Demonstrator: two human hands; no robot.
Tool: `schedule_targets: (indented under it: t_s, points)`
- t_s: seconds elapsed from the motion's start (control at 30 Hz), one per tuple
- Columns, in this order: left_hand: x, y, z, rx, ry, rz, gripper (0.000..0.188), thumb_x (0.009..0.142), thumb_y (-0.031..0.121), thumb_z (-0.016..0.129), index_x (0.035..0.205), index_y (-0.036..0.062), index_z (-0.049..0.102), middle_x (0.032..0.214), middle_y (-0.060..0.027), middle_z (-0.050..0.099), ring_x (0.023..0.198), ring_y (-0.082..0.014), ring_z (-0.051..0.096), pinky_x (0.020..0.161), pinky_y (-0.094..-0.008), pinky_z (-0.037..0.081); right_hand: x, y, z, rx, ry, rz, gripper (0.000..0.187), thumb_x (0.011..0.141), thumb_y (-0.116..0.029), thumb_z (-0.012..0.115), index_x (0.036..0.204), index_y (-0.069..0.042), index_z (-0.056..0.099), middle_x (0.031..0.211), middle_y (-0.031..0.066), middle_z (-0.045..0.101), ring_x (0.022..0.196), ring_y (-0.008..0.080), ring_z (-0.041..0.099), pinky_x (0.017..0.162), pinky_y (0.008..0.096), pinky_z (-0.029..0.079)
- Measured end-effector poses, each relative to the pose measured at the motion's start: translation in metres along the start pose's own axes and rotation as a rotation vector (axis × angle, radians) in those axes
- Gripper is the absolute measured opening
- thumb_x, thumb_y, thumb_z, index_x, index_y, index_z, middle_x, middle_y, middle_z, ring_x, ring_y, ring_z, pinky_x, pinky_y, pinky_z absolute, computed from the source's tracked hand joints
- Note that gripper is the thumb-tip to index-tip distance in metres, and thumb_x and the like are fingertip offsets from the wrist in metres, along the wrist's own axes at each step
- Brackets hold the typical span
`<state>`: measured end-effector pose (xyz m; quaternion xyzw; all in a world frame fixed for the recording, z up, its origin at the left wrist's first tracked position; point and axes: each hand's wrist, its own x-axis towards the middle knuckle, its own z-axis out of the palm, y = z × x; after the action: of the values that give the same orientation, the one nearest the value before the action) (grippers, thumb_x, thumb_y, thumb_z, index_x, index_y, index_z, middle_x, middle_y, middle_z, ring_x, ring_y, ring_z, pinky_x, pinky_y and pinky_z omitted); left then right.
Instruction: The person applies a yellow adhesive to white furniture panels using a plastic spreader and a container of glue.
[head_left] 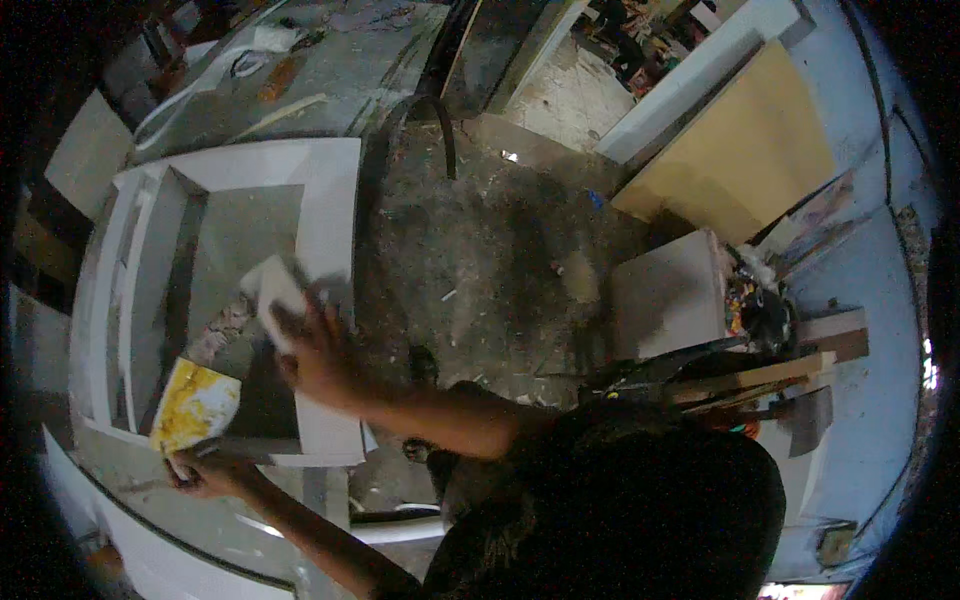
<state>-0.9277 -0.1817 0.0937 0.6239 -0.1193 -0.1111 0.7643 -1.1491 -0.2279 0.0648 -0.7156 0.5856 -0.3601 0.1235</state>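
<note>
My left hand (205, 475) grips the lower edge of a small white board smeared with yellow paste (195, 408). The board is tilted over the near left part of a white cabinet frame (328, 240). My right hand (318, 350) is closed on a white rectangular piece (275, 292), held farther away above the frame's opening. Blur hides the exact kind of this piece. Both hands are apart from each other. A crumpled greyish lump (222, 332) shows inside the frame between the two held pieces.
The frame lies on a worktable (370, 30) with white strips and scraps at its far end. A yellowish panel (745, 150) leans by the blue wall at right, near a white box (668, 290) and wooden boards (760, 378). Small debris dots the grey floor (500, 270).
</note>
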Motion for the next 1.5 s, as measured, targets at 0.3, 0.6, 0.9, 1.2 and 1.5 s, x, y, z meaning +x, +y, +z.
schedule_targets:
  t_s: [0.3,0.6,0.9,1.2,1.5]
  points:
    - [0.003,-0.02,-0.023,0.046,-0.038,0.124,0.042,0.092,0.018,0.06,0.129,0.0082,0.041,0.117,-0.0141,0.054,0.104,-0.0249,0.054,0.088,-0.0406,0.048,0.155,0.06,-0.068,-0.163,0.038,0.23,0.06,0.083,-0.034,0.066,0.134,-0.006,0.053,0.123,0.0268,0.056,0.118,0.0444,0.049,0.099,0.0646,0.033]
    - [-0.013,0.008,0.004,-0.178,0.031,0.101,0.049,0.092,0.023,0.065,0.129,0.0048,0.038,0.122,-0.0177,0.054,0.1,-0.024,0.059,0.079,-0.0349,0.053,0.083,0.048,-0.048,-0.327,-0.041,-0.018,0.071,0.082,-0.038,0.069,0.145,-0.017,0.042,0.137,0.0335,0.04,0.122,0.0518,0.042,0.1,0.0585,0.037]
    - [-0.004,-0.006,-0.002,-0.16,-0.026,0.154,0.044,0.092,0.019,0.066,0.127,0.0062,0.04,0.118,-0.0135,0.055,0.102,-0.0218,0.059,0.084,-0.0353,0.051,-0.053,-0.039,-0.063,-0.11,-0.69,-0.229,0.062,0.083,-0.036,0.067,0.142,-0.025,0.049,0.152,0.0233,0.025,0.128,0.0512,0.036,0.106,0.0652,0.028]
    - [0.0,-0.005,0.0,-0.29,0.009,0.092,0.047,0.091,0.013,0.065,0.127,0.0085,0.036,0.103,-0.0114,0.061,0.08,-0.0206,0.061,0.059,-0.0323,0.049,0.158,0.112,-0.072,-0.001,-0.174,-0.008,0.036,0.092,-0.022,0.06,0.126,-0.008,0.06,0.123,0.0139,0.063,0.112,0.0199,0.061,0.1,0.0403,0.045]
    - [0.007,-0.011,-0.011,-0.329,0.032,0.048,0.044,0.092,0.014,0.063,0.127,0.0088,0.036,0.105,-0.0146,0.062,0.083,-0.0223,0.063,0.059,-0.0309,0.051,-0.019,-0.005,-0.053,-0.066,-0.395,-0.447,0.059,0.078,-0.034,0.071,0.134,-0.022,0.057,0.129,0.0257,0.048,0.11,0.045,0.05,0.095,0.0581,0.04]
